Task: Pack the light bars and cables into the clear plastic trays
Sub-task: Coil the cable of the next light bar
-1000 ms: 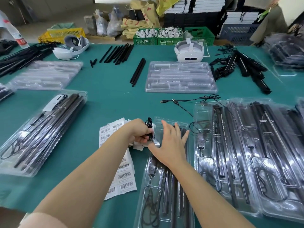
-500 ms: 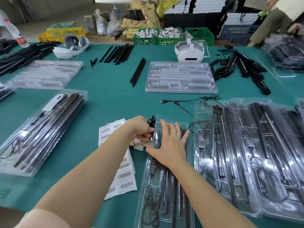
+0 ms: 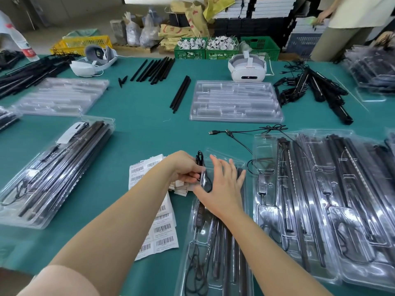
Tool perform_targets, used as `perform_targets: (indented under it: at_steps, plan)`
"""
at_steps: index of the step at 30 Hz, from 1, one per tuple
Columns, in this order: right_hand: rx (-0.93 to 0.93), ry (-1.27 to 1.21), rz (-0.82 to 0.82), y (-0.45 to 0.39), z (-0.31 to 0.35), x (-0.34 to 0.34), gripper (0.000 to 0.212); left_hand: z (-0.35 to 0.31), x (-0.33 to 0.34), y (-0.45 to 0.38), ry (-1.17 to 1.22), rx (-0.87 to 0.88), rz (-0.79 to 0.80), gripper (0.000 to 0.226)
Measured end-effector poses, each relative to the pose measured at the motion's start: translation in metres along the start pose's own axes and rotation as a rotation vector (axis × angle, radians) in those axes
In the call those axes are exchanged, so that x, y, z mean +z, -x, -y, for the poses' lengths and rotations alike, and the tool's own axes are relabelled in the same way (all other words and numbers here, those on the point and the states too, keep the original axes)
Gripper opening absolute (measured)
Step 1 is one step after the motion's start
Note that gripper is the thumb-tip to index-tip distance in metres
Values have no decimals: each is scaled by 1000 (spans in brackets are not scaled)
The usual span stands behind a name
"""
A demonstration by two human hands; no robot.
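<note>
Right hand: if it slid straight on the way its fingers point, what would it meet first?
The right hand lies flat on the near tray, fingers pointing away and slightly right. Going on, it would probably first meet that tray's far rim, then the loose USB cable on the cloth; depth is uncertain.

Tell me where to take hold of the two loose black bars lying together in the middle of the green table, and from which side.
Grip the pair of black bars near mid-length, coming straight down from above, fingers across their narrow width. They lie flat and side by side on the green table with open cloth on both long sides, so mid-length likely keeps them level.
</note>
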State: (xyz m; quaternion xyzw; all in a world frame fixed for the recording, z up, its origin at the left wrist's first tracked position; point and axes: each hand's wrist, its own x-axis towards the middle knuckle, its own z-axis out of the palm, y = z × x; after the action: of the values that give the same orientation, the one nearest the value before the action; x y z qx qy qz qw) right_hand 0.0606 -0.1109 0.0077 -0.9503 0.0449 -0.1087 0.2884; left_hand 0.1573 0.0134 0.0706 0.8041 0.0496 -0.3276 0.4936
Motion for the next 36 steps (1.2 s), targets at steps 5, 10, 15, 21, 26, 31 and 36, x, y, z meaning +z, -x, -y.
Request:
perform_targets:
  at_steps: [5, 10, 15, 21, 26, 31, 36]
  plan:
    - [-6, 10, 7, 1, -1, -2, 87, 0, 6, -3, -178, 24, -4, 19]
    - [-1, -5, 0, 0, -1, -2, 87, -8, 4, 2, -527, 131, 20, 19]
    - [1, -5, 0, 1, -2, -2, 88, -13, -4, 7, -503, 152, 167, 13]
    - [11, -8, 8, 1, -1, -4, 91, -4, 3, 3, -548, 169, 15, 17]
    - [5, -1, 11, 1, -1, -4, 86, -4, 9, 2, -645, 215, -25, 20]
    - [14, -37, -10, 1, -1, -4, 84, -2, -3, 7, -435, 255, 193, 11]
    - [13, -23, 3, 1, -1, -4, 84, 5, -5, 3, -210, 282, 96, 39]
